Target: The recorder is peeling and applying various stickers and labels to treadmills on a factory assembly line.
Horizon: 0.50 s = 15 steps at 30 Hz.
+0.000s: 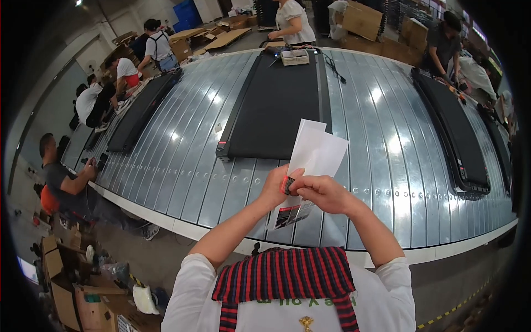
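Observation:
My left hand (273, 189) is closed around white folded papers (321, 150), held upright in front of me above the metal conveyor. Below my hands, a printed leaflet (294, 214) with red and dark patches shows at the lower end of the papers. Between both hands sits a small dark and red item (287, 185), too small to name. My right hand (325, 193) touches it with fingers pinched together, and what they grip is hidden. Beyond the papers lies a black treadmill base (276, 105), flat on the conveyor.
On the treadmill's far end stands a white box (295, 57) of small parts, with a black cable (335, 67) beside it. More treadmill bases lie left (145, 110) and right (451, 133). Several people work around the slatted conveyor (188, 166). Cardboard (61, 276) is piled at lower left.

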### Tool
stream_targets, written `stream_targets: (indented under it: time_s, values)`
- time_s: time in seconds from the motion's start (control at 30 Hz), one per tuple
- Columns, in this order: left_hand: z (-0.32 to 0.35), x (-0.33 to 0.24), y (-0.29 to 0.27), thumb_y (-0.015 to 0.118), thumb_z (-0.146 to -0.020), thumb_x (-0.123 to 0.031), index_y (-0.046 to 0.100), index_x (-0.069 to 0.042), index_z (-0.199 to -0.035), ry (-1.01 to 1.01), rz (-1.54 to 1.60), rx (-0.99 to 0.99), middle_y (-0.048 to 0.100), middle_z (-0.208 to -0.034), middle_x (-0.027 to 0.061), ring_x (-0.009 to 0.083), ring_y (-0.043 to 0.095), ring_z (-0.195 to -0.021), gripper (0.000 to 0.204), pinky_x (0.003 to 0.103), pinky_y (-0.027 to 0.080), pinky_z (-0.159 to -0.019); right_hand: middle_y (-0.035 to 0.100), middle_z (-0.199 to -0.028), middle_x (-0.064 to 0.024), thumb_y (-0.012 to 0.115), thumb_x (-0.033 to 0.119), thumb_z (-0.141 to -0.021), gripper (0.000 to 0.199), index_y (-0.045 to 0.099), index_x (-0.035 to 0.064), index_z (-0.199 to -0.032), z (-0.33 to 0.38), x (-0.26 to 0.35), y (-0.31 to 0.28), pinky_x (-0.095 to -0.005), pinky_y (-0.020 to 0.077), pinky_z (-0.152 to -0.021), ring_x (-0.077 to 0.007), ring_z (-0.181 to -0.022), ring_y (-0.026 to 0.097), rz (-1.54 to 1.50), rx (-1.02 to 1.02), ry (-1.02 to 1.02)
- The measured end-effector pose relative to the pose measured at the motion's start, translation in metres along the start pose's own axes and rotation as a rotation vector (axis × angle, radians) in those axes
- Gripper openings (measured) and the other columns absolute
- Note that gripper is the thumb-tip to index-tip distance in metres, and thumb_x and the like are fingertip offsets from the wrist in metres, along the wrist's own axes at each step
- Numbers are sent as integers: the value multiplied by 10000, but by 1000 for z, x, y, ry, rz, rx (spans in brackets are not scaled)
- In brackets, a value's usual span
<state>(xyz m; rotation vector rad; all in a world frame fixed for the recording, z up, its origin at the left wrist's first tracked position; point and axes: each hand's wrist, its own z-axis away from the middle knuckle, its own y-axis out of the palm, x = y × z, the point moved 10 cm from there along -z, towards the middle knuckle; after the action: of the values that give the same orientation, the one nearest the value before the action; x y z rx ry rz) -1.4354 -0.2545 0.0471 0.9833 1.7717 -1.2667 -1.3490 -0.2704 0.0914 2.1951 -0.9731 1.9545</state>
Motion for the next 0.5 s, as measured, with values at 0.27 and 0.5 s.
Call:
stream_targets:
  time_s: [0.27, 0.5]
  values:
    - [0, -6, -6, 558, -755, -201, 559, -21, -824, 64, -90, 32, 600, -730, 133, 203, 595, -701, 192, 311, 445, -614, 583, -777, -89, 520, 29, -795, 121, 578, 22, -901, -10, 1, -32, -276, 463, -648, -188, -709, 578, 253, -289, -138]
    - [8, 4, 7, 551, -706, -108, 557, -28, -830, 157, -26, 131, 596, -793, 132, 209, 581, -736, 148, 309, 437, -640, 525, -682, -88, 586, 52, -703, 124, 585, 79, -824, -4, 14, -13, -342, 427, -588, -269, -665, 531, 512, -292, -240]
